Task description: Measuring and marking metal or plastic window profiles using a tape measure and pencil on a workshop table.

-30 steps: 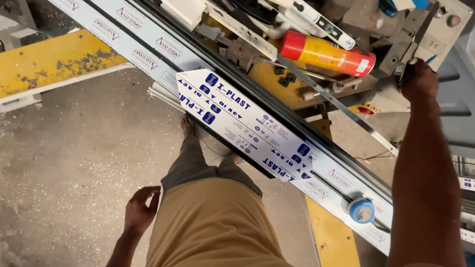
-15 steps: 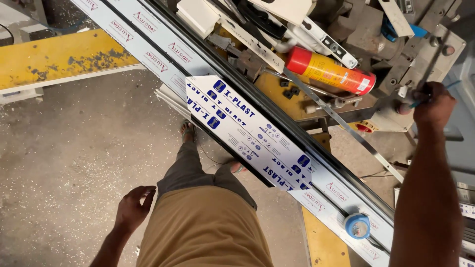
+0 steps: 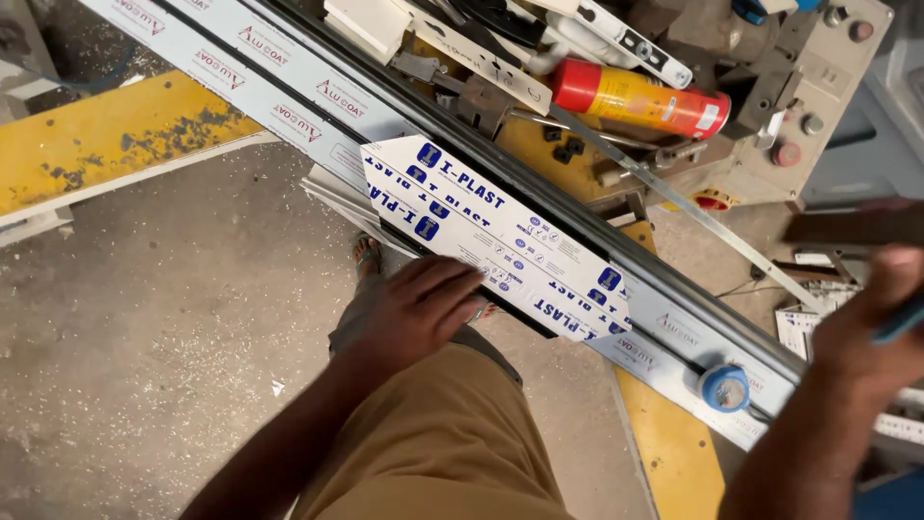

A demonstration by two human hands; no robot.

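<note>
While left hand [image 3: 419, 313] rests open on white film-wrapped profile [image 3: 496, 236] | right hand [image 3: 866, 323] blurred, fingers clamped on blue object [image 3: 900, 323]

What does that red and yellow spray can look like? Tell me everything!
The spray can is a long tube, red at both ends and yellow in the middle, with a pale label patch near its right end. It looks like shiny metal. It lies on its side, tilted a little, on the cluttered workbench among white strips and grey metal parts. Neither of the hands touches it.
</note>
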